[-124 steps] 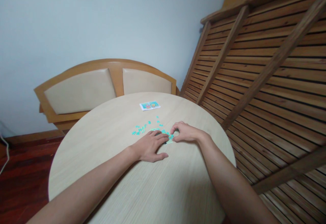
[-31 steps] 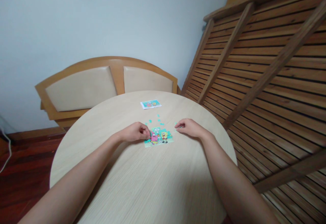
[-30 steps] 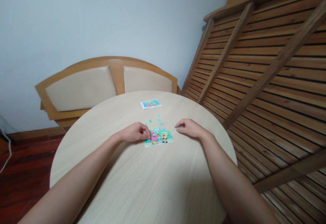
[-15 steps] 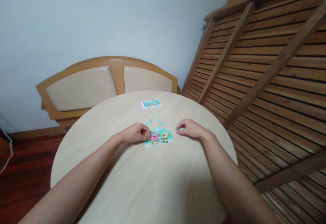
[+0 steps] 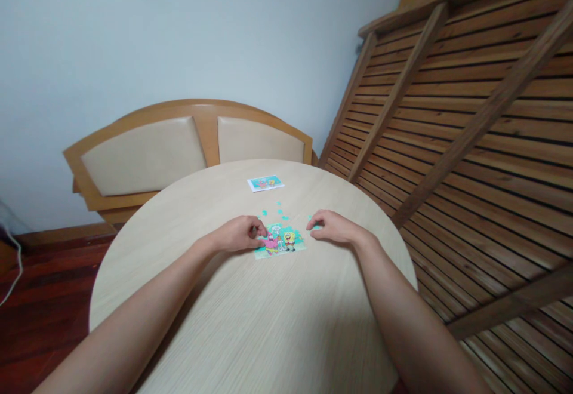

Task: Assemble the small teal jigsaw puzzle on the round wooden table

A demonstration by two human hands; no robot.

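- Puzzle [image 5: 281, 243], partly assembled w/ cartoon figures, is laid flat on round table [image 5: 268, 328]; used as landmark below.
- L hand [image 5: 239, 234] is set at puzzle's L edge; thumb + index are parted by a small gap, tips brought over/onto the pink figure's side. Nothing is seen gripped; exact contact can't be told.
- L hand's other fingers are curled in, mostly hidden; L forearm [image 5: 156, 298] is stretched diagonally up from lower L of puzzle, wrist kept nearly straight.
- R hand [image 5: 332, 225] is placed just off puzzle's R edge, back of hand up; index + thumb are bent toward puzzle, slightly apart. Teal is seen btwn/behind them; whether a pc is held can't be told.
- R wrist is angled inward; R forearm [image 5: 394, 298] is slanted in from lower R of puzzle.
- Loose teal pcs [image 5: 285, 218] are scattered just past puzzle's far edge; another pc [image 5: 310, 217] is seen past its far R corner, nr R fingertips.
- Printed leaflet [image 5: 265, 183], similar pic, is laid farther beyond puzzle.
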